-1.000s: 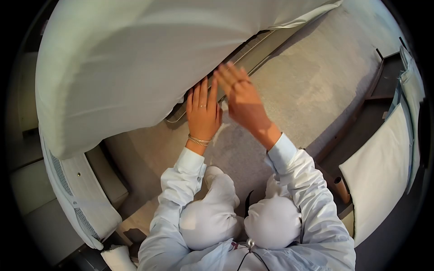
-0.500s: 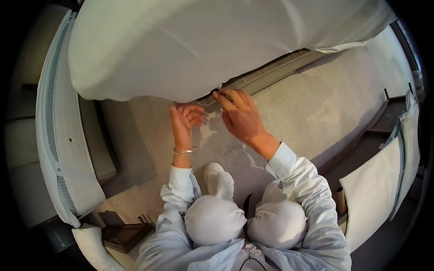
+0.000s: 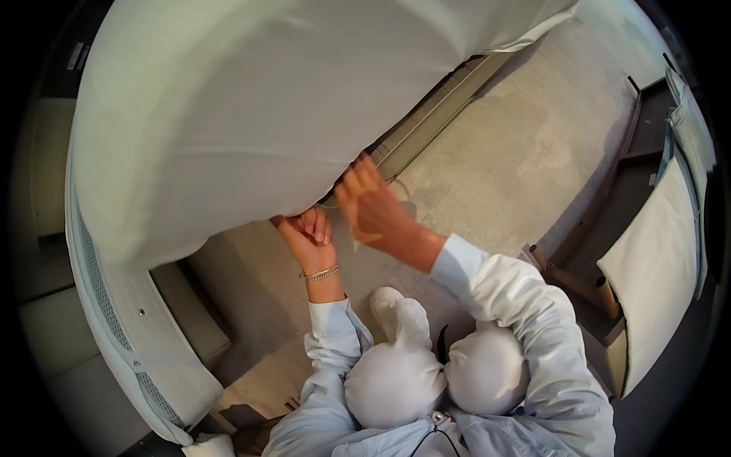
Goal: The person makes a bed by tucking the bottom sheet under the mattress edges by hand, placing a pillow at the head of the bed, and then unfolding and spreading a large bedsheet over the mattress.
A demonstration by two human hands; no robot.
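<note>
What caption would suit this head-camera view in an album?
Left hand and right hand, side by side at the lower edge of the pale fabric.

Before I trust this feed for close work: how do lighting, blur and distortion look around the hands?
Head view: strong fisheye curve, black corners; head view: broad grey shadow across the white fabric, floor brighter to its right; head view: right hand looks slightly blurred, left hand partly hidden at the fabric's edge.
</note>
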